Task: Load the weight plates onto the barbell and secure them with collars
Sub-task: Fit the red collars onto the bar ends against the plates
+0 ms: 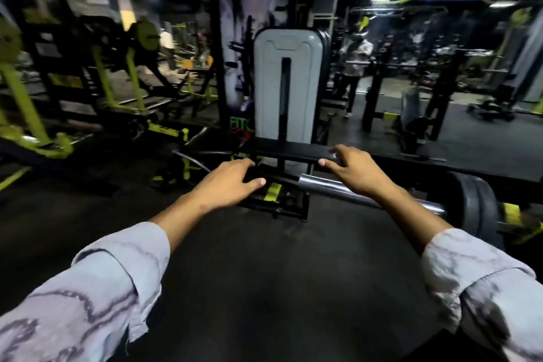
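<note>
A chrome barbell sleeve [323, 185] runs from the centre toward the right, where black weight plates [473, 206] sit on it. My right hand [357, 172] hovers just above the sleeve near its free end, fingers spread and holding nothing. My left hand [227, 182] reaches forward to the left of the sleeve's tip, fingers apart and empty. No collar is visible.
A grey weight-stack machine [286, 88] with a black base frame [279, 200] stands right behind the sleeve's end. Green and black machines [117, 82] fill the left. A person [354, 73] stands by racks at the back right. Dark rubber floor [279, 273] lies below my arms.
</note>
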